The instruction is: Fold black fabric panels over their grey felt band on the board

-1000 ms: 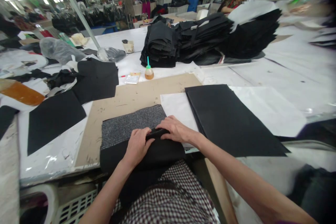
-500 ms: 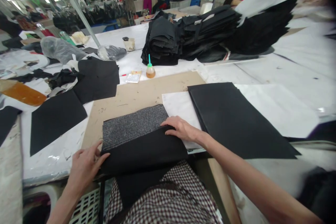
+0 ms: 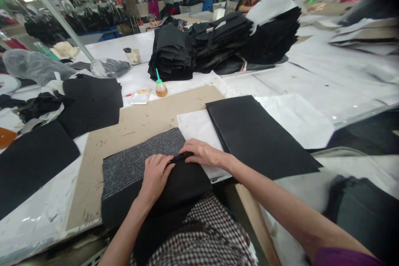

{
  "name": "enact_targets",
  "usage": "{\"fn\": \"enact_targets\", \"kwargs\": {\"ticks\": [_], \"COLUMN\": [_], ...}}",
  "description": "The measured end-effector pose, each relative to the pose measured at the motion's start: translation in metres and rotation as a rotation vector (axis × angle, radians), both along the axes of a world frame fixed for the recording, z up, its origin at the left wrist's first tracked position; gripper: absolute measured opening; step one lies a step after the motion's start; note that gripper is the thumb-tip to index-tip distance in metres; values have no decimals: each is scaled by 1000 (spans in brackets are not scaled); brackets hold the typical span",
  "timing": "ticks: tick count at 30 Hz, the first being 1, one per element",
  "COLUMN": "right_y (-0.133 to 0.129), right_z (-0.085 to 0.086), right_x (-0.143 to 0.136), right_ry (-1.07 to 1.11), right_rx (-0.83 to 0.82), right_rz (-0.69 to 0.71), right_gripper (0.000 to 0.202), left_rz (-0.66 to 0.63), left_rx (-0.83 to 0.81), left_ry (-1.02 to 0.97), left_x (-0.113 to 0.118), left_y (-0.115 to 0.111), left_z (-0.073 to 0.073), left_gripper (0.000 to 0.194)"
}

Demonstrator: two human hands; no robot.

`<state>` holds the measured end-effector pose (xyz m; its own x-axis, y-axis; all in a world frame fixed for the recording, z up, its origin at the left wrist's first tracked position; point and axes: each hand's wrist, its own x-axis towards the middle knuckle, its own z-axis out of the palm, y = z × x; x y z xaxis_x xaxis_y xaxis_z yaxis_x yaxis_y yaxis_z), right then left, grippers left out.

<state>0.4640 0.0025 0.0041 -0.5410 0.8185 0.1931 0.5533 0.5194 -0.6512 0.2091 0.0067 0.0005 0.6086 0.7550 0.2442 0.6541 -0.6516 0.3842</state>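
A black fabric piece (image 3: 183, 183) lies over the table's near edge and hangs down toward my checked clothing. Beyond it shows a strip of grey ribbed fabric (image 3: 134, 164). My left hand (image 3: 156, 174) is closed on the black fabric's upper edge near the middle, thumb toward me. Close beside it, my right hand (image 3: 201, 153) pinches the same edge at its right part, where the cloth is bunched into a small fold. The undersides of the fingers are partly hidden.
A stack of black sheets (image 3: 255, 133) lies to the right on white paper. Beige board (image 3: 137, 120) sits under the work. Behind stand a small bottle with a green spout (image 3: 161, 88) and black fabric bundles (image 3: 218, 41). A person (image 3: 249, 4) sits at the far side.
My left hand has moved right from the fabric's left corner to beside my right hand. My right hand stays at the edge. The view has shifted to the right.
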Motion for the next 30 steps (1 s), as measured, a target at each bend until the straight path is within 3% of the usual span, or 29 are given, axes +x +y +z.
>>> {"fn": "enact_targets", "kwargs": {"ticks": [13,22,30], "right_y": [3,-2,-6], "right_z": [-11,-6,0], "right_x": [6,7,3], "right_ry": [22,-207,-422], "right_rx": [96,238,393], "right_rz": [-55,-10,82], "right_gripper": [19,24,20], "left_rz": [-12,-87,-118], "left_rx": [64,250,239], "left_ry": [-11,159,218], "left_x": [3,1,3], "left_y": [2,-4,-3], "left_z": [-7,-2,2], "left_gripper": [18,31,31]}}
